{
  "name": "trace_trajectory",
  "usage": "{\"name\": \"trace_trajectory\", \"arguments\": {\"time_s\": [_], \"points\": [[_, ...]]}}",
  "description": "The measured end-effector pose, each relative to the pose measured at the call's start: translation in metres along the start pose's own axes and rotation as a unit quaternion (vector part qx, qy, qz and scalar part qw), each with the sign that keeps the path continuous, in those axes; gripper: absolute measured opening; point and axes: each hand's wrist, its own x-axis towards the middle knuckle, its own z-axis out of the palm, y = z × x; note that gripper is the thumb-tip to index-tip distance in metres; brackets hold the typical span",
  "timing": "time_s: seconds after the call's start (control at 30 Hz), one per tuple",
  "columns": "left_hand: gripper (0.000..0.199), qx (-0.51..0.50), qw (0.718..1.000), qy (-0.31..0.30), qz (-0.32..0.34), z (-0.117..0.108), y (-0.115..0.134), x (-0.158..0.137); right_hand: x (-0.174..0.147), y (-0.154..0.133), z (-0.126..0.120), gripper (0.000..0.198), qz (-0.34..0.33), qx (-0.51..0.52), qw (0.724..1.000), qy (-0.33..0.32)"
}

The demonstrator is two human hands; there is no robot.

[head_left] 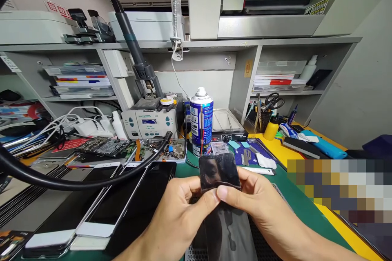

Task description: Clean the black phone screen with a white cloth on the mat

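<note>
A dark glossy sheet, like a phone screen panel (219,169), is pinched between my two hands above the green mat (286,195). My left hand (180,210) grips its left edge, thumb across the front. From the other side my right hand (260,200) holds it with the thumb tip beside the left one. A crease or edge runs along the thumbs, and below it a duller dark strip (228,228) extends down toward me; I cannot tell whether both are one piece. Under it lies a perforated black and metal surface (196,253), partly hidden.
A blue spray can (201,124) stands just beyond my hands. Several tablet-like panels (94,208) lie at left, under a looping black hose (61,185). Behind are a soldering station (150,122), a hot plate (228,135) and a tray of small parts (156,151). A blurred patch covers the right side.
</note>
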Motion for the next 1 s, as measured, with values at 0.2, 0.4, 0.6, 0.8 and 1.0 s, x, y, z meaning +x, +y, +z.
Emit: {"name": "trace_trajectory", "arguments": {"time_s": [0.2,0.4,0.6,0.8,1.0], "points": [[0.027,0.059,0.998,-0.004,0.007,0.007,0.001,0.000,0.000,-0.002,-0.001,0.026,0.023,0.010,0.999,0.036],[0.030,0.053,0.999,-0.005,-0.003,0.005,-0.002,0.001,-0.002,-0.006,-0.008,0.025,0.025,-0.012,0.999,0.018],[0.027,0.038,0.999,0.007,-0.017,0.000,-0.002,0.000,-0.003,-0.007,-0.013,0.037,0.032,-0.026,0.999,0.022],[0.026,0.035,0.999,0.004,-0.010,-0.005,0.001,-0.002,-0.003,-0.012,-0.013,0.043,0.004,-0.016,1.000,-0.003],[0.026,0.046,0.999,0.003,0.000,0.002,0.000,-0.002,0.000,-0.009,-0.003,0.026,0.010,0.012,1.000,0.007]]}}
